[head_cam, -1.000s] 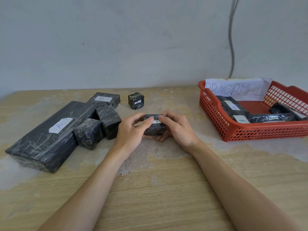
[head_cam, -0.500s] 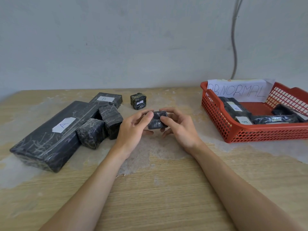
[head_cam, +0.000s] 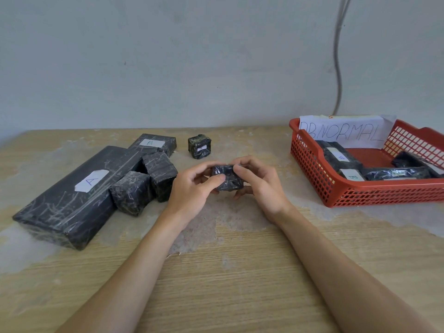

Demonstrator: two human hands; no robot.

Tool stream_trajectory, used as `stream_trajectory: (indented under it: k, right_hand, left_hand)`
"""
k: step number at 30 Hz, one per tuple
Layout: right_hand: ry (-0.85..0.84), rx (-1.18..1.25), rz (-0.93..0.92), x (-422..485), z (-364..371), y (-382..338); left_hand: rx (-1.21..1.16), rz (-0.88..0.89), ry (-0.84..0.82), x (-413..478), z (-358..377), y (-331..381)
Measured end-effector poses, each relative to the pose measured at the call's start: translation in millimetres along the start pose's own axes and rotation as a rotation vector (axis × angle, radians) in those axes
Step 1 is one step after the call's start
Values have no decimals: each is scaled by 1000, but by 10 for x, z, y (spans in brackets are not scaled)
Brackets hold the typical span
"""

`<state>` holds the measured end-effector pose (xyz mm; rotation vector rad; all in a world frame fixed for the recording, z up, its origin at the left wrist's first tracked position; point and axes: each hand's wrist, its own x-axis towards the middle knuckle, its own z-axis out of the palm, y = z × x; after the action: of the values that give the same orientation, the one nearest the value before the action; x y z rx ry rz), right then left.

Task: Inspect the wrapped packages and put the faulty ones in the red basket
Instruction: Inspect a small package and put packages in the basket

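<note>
A small black wrapped package is held just above the table between my left hand and my right hand, fingers pinching its two ends. Its label is out of sight. The red basket stands at the right with a paper sign reading "ABNORMAL" and several black packages inside, two showing "B" labels. On the left lie a long package marked "A", a package marked "B", two unlabelled-looking blocks, and a small cube behind my hands.
The wooden table has worn pale patches. A grey wall runs behind it, with a cable hanging down behind the basket.
Both hands have lifted the small package off the table and turned it, so its white label no longer shows.
</note>
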<state>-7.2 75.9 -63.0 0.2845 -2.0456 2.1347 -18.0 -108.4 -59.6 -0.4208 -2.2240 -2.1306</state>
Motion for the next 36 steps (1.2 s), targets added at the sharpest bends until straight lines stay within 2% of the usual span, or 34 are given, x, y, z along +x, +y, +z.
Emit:
stream_trajectory:
  k: [5,10,18,27,32,36]
  right_hand:
    - [62,-58,-34,-15,14,-18]
    - [-11,-48,2,-21,10,-9]
    - [42,-19,18,4,4,-13]
    - [-7,-57,14,-18,12,-1]
    - [-9,8,27,-22,22,-34]
    - [-1,10,30,-20,38,-33]
  left_hand:
    - [-22,-29,-2,-4,16,-6]
    - [-13,-36,37,-2,14,-27]
    - [26,-7,-19,-4,23,-28]
    - [-29,-45,43,-23,33,16]
    - [-52,-31,78,-26,42,42]
    - [-13,-16,56,-31,30,28]
